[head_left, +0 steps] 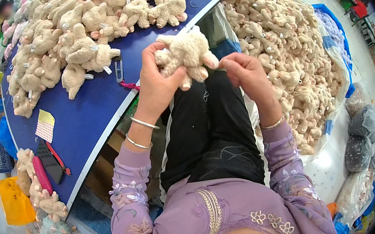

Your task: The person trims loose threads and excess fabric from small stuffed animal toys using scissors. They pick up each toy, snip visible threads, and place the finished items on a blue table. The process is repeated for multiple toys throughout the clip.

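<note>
Above the person's lap (211,128), near the edge of the blue worktop (96,125), the grip of the left hand (157,80) pinches a cream plush toy (186,52), while the right hand (246,72) has its fingertips (224,63) pressed together at a pink-tipped limb (210,60).

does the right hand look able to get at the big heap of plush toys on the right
Probably yes: the right hand appears close beside the heap, with nothing visible between them, though its fingertips are up at the toy in the left hand.
</note>
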The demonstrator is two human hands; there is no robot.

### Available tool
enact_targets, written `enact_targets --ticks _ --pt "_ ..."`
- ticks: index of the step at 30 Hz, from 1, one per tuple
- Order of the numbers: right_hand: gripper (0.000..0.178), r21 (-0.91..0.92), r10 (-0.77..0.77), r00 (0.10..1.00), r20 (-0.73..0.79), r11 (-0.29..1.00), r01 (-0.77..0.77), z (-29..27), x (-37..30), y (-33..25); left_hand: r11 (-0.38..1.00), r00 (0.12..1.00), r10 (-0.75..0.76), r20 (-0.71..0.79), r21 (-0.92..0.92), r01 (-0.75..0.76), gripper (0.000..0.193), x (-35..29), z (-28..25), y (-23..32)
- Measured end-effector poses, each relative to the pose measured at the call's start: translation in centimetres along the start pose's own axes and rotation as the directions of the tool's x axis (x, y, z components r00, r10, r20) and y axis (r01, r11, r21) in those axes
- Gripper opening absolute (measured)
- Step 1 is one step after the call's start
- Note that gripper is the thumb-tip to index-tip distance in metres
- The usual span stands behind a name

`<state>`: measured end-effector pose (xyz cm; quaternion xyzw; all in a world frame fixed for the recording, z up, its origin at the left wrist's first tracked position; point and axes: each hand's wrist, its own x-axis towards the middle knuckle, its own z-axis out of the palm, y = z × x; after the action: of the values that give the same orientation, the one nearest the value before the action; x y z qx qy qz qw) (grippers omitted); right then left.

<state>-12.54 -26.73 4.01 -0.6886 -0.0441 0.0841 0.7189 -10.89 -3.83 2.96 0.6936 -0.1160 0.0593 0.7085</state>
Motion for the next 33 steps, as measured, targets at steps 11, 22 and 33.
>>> enact_targets --ticks 11,22,33 --pt "0.023 0.247 -0.272 0.962 -0.036 0.930 0.272 -3.3 -3.1 -5.9 1.000 0.994 0.017 0.104 0.007 -0.018 0.077 -2.6 2.2 1.0" --pt "0.032 -0.017 -0.025 0.997 -0.070 1.000 0.024 1.9 -1.4 -2.8 0.978 0.984 0.163 0.075 -0.146 -0.151 0.063 -3.7 5.4 2.1" --pt "0.024 0.358 -0.149 0.989 -0.023 0.922 0.147 1.6 -0.5 -1.8 0.879 0.988 -0.133 0.074 -0.452 0.152 0.016 -3.4 4.3 -0.3"
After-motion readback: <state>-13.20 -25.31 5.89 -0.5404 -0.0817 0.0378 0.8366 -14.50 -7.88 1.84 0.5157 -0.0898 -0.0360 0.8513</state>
